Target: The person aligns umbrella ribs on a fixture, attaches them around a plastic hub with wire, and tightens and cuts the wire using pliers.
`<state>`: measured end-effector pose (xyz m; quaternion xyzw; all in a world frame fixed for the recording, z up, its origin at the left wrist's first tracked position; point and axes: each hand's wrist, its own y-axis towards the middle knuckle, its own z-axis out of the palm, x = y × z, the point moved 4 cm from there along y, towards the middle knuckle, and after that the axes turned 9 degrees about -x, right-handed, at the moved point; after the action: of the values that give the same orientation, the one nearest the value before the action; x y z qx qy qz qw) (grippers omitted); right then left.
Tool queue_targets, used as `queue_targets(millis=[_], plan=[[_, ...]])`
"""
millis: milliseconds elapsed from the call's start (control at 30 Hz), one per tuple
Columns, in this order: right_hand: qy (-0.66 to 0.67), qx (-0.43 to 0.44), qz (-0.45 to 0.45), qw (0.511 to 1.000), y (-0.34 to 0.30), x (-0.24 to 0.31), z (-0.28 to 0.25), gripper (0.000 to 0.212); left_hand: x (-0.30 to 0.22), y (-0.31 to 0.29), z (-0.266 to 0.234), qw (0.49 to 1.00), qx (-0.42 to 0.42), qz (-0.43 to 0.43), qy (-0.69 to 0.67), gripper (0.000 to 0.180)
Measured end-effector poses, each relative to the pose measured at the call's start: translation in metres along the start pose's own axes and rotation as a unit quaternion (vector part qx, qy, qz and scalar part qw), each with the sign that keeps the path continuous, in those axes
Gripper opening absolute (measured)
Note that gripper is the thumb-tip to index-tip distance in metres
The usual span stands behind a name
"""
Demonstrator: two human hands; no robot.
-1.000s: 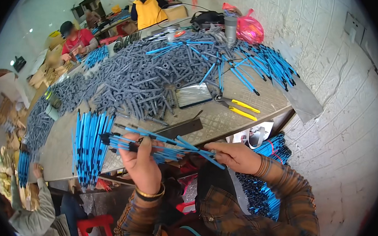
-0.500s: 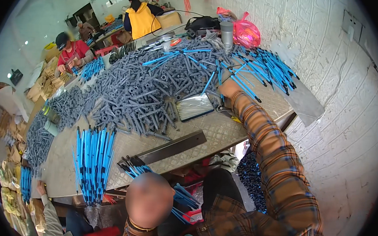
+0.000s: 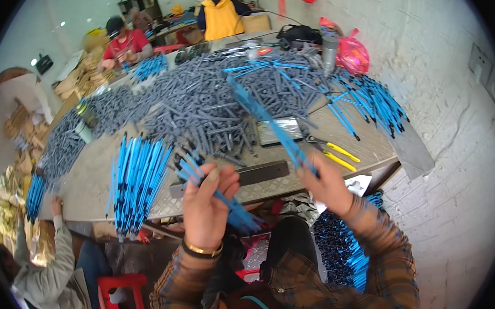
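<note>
Above the table's front edge my left hand is up, palm toward me. It is closed around a bunch of thin blue rods with black ends, which slants behind the fingers. To its right my right hand grips more blue rods, smeared by motion, that point up and left over a heap of grey plastic parts. Their exact number is hidden. Near my right hand lie yellow-handled pliers and a flat tray with a shiny silver top. Below them a dark metal bar lies along the edge.
A thick bundle of blue rods rests at the table's left front; another pile lies far right. A grey flask and pink bag stand at the back. A grey-sleeved co-worker is at lower left; others work farther away.
My right hand has come back from the far right rods toward me, now holding blue rods. My left hand has risen over the table edge. The pliers have come into full view.
</note>
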<state>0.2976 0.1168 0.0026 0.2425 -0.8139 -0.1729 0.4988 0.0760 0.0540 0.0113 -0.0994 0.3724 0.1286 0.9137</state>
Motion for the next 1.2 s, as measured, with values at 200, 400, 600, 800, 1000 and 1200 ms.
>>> queue_targets(millis=[200,400,600,800,1000,1200], plan=[[-0.111,0.025,-0.173,0.978,-0.059,0.054,0.035,0.011,-0.003,0.000,-0.006,0.991,-0.004,0.136,0.000,0.014],[-0.113,0.038,-0.179,0.977,-0.055,0.034,0.022,0.015,0.016,0.006,-0.001,0.984,-0.032,0.168,0.047,0.015],[0.084,0.063,0.082,0.991,-0.040,-0.050,-0.007,0.021,0.049,0.018,0.017,0.989,0.051,0.140,0.004,0.013],[-0.254,-0.048,-0.036,0.965,0.060,-0.180,-0.096,0.019,0.069,-0.002,0.041,0.987,0.106,-0.061,-0.099,0.014],[-0.493,-0.114,0.135,0.852,0.103,-0.315,-0.144,0.023,0.073,-0.014,0.054,0.967,0.191,-0.160,-0.057,0.017],[-0.370,-0.228,0.075,0.898,0.087,-0.265,-0.155,0.024,0.069,-0.013,0.051,0.973,0.181,-0.140,0.015,0.025]])
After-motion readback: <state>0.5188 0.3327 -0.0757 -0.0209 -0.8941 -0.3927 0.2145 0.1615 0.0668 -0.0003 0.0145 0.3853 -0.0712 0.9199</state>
